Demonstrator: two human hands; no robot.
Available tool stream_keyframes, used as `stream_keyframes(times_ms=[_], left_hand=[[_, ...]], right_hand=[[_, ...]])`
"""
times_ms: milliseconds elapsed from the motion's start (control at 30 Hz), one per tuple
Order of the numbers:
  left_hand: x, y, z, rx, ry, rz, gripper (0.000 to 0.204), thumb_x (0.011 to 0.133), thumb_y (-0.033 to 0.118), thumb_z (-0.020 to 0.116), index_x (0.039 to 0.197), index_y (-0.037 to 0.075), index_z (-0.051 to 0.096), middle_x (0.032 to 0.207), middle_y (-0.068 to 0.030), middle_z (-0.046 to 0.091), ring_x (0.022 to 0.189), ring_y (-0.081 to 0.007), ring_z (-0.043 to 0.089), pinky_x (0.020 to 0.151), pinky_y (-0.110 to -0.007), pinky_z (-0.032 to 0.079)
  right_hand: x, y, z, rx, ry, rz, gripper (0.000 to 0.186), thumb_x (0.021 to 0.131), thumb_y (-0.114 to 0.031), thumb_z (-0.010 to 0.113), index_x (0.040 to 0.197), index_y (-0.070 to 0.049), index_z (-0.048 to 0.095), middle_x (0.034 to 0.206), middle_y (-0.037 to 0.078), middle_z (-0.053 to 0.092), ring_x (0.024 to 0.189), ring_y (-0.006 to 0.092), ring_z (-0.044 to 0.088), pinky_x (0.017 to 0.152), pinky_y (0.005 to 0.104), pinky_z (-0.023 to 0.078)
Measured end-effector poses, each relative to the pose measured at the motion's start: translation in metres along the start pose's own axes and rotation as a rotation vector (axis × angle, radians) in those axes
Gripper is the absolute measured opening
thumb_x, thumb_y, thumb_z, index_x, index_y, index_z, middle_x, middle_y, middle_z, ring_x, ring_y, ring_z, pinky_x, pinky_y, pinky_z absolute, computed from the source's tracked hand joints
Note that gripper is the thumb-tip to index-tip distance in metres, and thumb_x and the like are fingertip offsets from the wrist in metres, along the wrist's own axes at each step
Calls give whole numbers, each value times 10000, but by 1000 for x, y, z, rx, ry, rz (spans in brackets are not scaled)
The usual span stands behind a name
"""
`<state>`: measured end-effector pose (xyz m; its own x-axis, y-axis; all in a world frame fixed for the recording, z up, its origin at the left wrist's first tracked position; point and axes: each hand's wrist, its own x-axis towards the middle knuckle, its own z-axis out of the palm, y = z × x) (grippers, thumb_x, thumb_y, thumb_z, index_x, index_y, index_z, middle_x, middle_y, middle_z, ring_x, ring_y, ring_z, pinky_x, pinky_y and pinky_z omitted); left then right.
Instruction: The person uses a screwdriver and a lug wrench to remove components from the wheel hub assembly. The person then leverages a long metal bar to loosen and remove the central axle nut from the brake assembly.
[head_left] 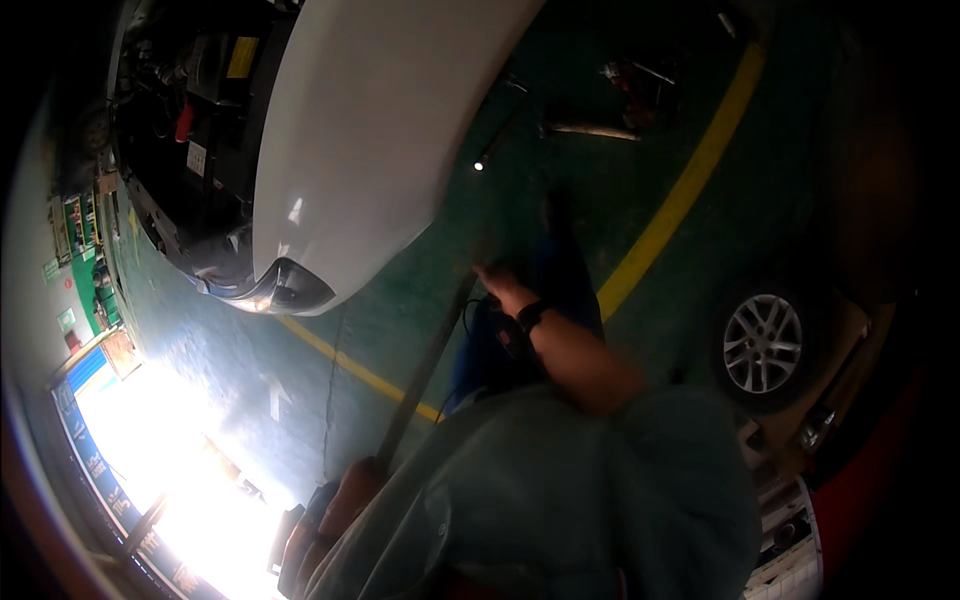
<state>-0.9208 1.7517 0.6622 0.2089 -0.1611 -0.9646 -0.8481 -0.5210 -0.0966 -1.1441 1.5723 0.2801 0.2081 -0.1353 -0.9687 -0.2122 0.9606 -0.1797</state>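
Note:
A long, dull pole [428, 370] slants across the front of my body. Low on the left, my left hand [352, 490] is wrapped round its near end; the fingers are dim. At the pole's far end, my right hand [499, 284] is closed against it, slightly blurred, with a dark band [530, 316] on the wrist. Ahead of my hands stands a white car's front fender [370, 130], with its headlight [300, 287] toward me. Beside it the engine bay [205, 130] lies uncovered.
On the green floor lie a dark rod with a bright tip [479, 166], a wooden handle [595, 131] and a red tool or device [635, 90]. A yellow line [685, 185] crosses the floor. A wheel [763, 343] stands at right. Glaring daylight enters at lower left.

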Motion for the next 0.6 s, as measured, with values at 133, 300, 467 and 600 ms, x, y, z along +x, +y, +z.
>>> stream_keyframes(times_ms=[133,300,467,600], left_hand=[[-43,-14,3,2,132,-24,307,855,292,578,1015,33,615,920,-235,663,919,-415,639,782,-488,510],[-71,-30,18,244,539,-159,141,823,111,526,963,108,544,851,-166,657,831,-407,637,723,-513,498],[-111,-54,27,461,951,18,308,811,13,535,1108,90,552,817,-114,615,744,-338,610,650,-472,473],[-143,-46,23,587,1125,16,315,837,18,529,1145,82,551,842,-94,610,739,-308,595,655,-444,461]], right_hand=[[-32,17,57,170,112,30,492,880,-391,637,1106,44,611,896,132,620,821,257,600,725,458,466],[-74,26,95,780,-148,-90,245,882,-245,641,811,-37,532,752,70,507,691,203,507,591,412,417],[-133,-5,119,713,-187,-188,224,879,-243,629,840,-32,565,729,58,514,652,171,500,567,377,407],[-167,-27,112,471,-203,-390,223,885,-247,613,832,-32,584,744,60,547,639,160,534,556,339,427]])
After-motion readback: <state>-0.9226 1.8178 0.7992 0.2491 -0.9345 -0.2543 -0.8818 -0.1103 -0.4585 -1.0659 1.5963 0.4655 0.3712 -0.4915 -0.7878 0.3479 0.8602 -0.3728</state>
